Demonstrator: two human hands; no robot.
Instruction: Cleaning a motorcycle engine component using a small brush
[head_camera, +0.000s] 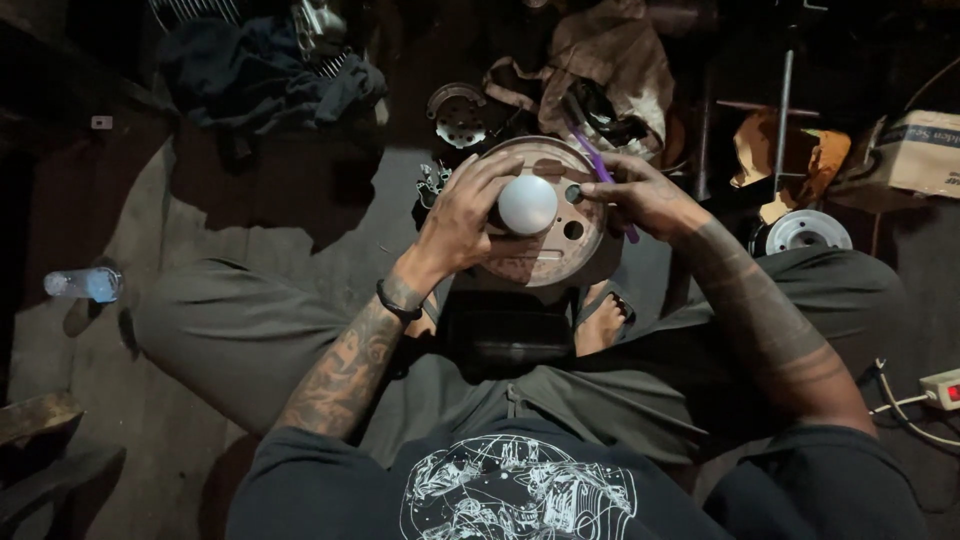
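My left hand (462, 215) grips rim of round metal plate (560, 255) — rigid, likely heavy, hold at edge. My right hand (640, 195) pinches purple toothbrush (600, 165) — light.

I see a dim grey floor (300, 215) carrying everything. Near its left edge lies a clear plastic bottle (85, 284) on its side. Toward the far edge sit a dark blue cloth heap (260, 75) and a small round metal plate (458, 115). At the right edge rest a cardboard box (915, 152), a silver disc (805, 231) and a white power strip (940, 389).
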